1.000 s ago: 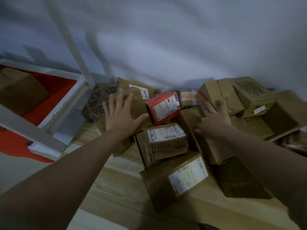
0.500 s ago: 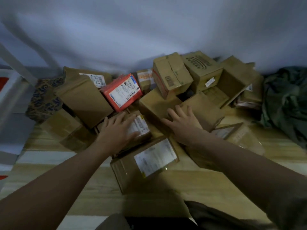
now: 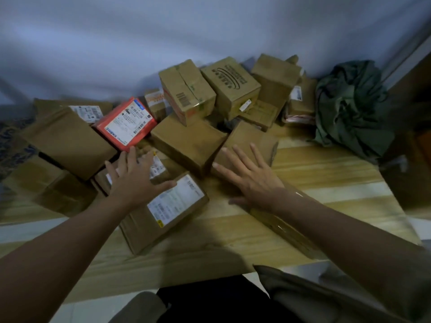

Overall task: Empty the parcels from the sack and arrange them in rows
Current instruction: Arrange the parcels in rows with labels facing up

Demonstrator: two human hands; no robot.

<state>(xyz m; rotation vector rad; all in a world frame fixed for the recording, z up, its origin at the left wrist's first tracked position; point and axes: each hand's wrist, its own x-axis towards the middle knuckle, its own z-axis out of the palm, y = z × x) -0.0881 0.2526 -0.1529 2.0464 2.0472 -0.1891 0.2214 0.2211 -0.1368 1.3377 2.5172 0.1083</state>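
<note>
Parcels lie in a loose heap on the wooden floor (image 3: 314, 169) against the pale wall (image 3: 210, 31), none of them yet in a row, and the single head view takes in the whole scene. The left hand (image 3: 135, 180) is spread flat, fingers straight, resting on a small labelled box (image 3: 156, 166) that leans on a larger labelled box (image 3: 168, 210) nearest the person; its fingertips reach almost to the red parcel (image 3: 127, 123). The right hand (image 3: 251, 178) is likewise open, fingers splayed over the near edge of a plain brown box (image 3: 251, 141), gripping nothing (whether the palm actually presses down I cannot tell). Behind them a taped box (image 3: 186, 92) and a printed box (image 3: 231, 82) sit tilted on top of other cartons, and the dark green sack (image 3: 349, 106) lies crumpled at the right, seemingly emptied. The risk from here, as I judge it, is in the stacking: the red parcel and the taped box rest on slanted neighbours, so dragging out a lower carton with a flat, unclosed grip could tip them and send them sliding across the floor, scattering the pile before any row is begun.
</note>
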